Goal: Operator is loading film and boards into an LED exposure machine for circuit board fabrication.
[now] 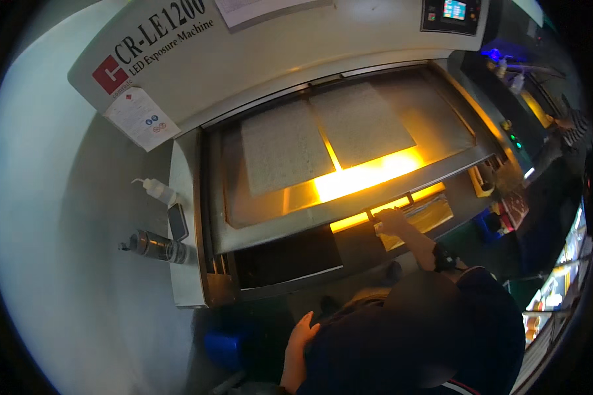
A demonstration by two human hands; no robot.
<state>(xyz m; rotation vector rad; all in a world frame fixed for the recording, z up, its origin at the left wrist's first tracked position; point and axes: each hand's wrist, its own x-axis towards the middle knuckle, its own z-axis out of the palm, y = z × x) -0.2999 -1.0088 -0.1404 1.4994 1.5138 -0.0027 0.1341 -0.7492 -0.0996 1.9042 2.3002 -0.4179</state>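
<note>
My right hand (pixel 392 222), with a dark band (pixel 447 258) on its wrist, reaches to the front of a large exposure machine. Its fingers look curled at the left edge of a shiny golden sheet (pixel 431 216), just below a lit yellow strip (pixel 351 222). The fingertips are partly hard to make out. Low down beside my dark-clothed body hangs my left hand (pixel 301 334), thumb and fingers apart, with nothing seen in it. On the machine's glowing bed (pixel 448 135) lie two grey rectangular panels (pixel 286 148) (pixel 362 123), side by side with a bright gap between them.
Left of the bed, a ledge holds a white squeeze bottle (pixel 158 191), a phone (pixel 178 222) and a clear bottle (pixel 155 245). A blue bin (pixel 224 350) stands low at left. A control screen (pixel 454 9) is at upper right. Another person's striped sleeve (pixel 576 128) shows at far right.
</note>
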